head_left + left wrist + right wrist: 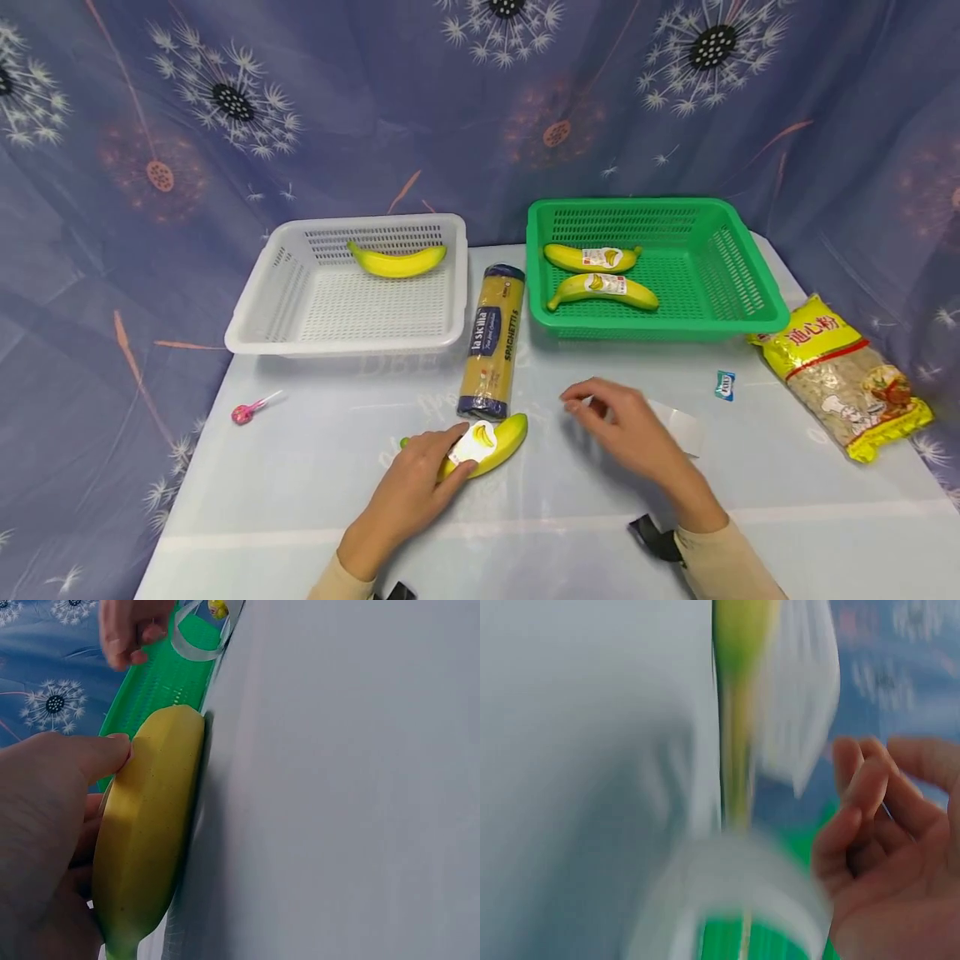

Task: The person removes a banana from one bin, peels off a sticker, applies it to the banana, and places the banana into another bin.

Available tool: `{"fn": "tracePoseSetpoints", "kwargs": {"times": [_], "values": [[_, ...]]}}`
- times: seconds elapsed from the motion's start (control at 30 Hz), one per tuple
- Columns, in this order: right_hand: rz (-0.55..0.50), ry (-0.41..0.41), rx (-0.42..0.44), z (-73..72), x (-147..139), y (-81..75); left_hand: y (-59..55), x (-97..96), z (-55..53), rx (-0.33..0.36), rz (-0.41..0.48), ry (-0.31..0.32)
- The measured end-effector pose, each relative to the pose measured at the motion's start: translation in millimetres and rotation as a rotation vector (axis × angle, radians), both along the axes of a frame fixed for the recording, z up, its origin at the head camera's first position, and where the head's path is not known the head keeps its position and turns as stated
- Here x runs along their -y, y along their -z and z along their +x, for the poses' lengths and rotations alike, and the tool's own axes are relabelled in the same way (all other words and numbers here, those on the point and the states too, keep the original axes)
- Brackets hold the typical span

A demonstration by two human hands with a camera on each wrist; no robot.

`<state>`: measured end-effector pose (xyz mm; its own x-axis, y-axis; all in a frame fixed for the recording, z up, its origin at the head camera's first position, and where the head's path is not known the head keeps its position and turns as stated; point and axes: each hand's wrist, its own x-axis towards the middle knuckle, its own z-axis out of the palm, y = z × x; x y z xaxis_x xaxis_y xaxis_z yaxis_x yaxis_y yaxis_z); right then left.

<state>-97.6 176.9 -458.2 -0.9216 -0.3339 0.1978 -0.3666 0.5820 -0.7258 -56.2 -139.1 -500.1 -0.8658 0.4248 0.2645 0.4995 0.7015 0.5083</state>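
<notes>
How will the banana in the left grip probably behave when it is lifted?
The banana should stay fairly stiff, since it looks plump and undented. If released, its curved shape would probably limit rolling. Its smooth-looking skin may slip slightly.

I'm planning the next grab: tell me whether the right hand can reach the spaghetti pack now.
Probably yes: the right hand seems to hold nothing, and only bare tabletop shows between it and the spaghetti pack. The banana in the left hand lies only by the pack's near end.
</notes>
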Motion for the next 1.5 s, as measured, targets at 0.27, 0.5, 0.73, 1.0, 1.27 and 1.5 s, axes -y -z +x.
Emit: {"fn": "tracePoseSetpoints", "kwargs": {"times": [0.27,0.5,0.73,1.0,1.27,1.5], "values": [[0.009,-0.183,0.159,6.7,73.4,7.7,1.7,-0.2,1.8,-0.054,0.027,0.013],[-0.014,-0.119,0.203,3.6,97.4,14.3,2.3,0.0,0.0,-0.060,0.064,0.038],[-0.250,-0.081,0.320,-0.3,102.2,19.3,2.3,4.8,0.8,0.066,0.085,-0.016],[-0.363,-0.038,0.418,4.6,103.2,16.2,2.7,5.6,1.3,0.089,0.127,-0.013],[-0.520,-0.055,0.429,11.2,98.0,-6.4,1.4,1.9,-0.1,0.107,0.124,-0.050],[-0.637,0.012,0.476,7.4,91.0,12.5,1.2,1.7,2.4,0.099,0.117,-0.047]]}}
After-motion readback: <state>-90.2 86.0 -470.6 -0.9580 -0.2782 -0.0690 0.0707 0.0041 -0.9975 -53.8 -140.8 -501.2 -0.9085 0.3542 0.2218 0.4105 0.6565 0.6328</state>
